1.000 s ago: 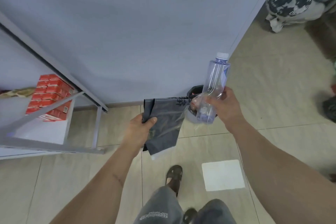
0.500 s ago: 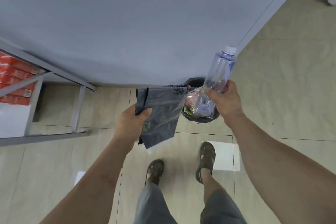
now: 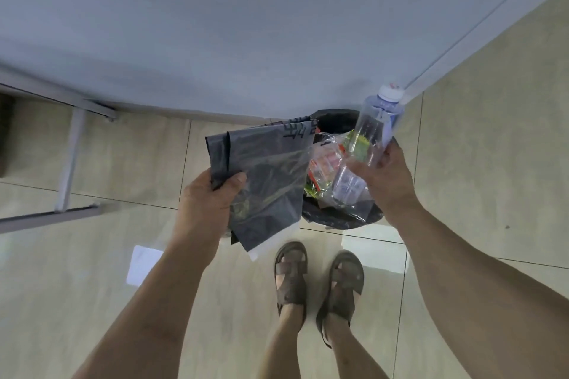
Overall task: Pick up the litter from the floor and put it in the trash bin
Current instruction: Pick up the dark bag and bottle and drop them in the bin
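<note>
Grey plastic bag [image 3: 268, 181], flat and creased with dark printed marks near its top edge, hangs from the left hand [image 3: 206, 203], whose thumb and fingers pinch its left edge. Just right of that hand, the right hand [image 3: 388, 175] grips a clear plastic bottle [image 3: 374, 132] with a white cap; the bottle tilts up and away from the hand. Bunched against the same hand is a crinkled clear wrapper [image 3: 331, 177] with red and green print, though whether the fingers hold it cannot be told. Directly below and beyond both hands sits a round trash bin [image 3: 335, 218] lined in black, against a pale wall [image 3: 246, 24]. Nearer than the hands, two feet in brown sandals [image 3: 291, 274] stand on the beige tiled floor [image 3: 477, 163]. Far left of the left hand is a grey metal frame [image 3: 69, 163].
</note>
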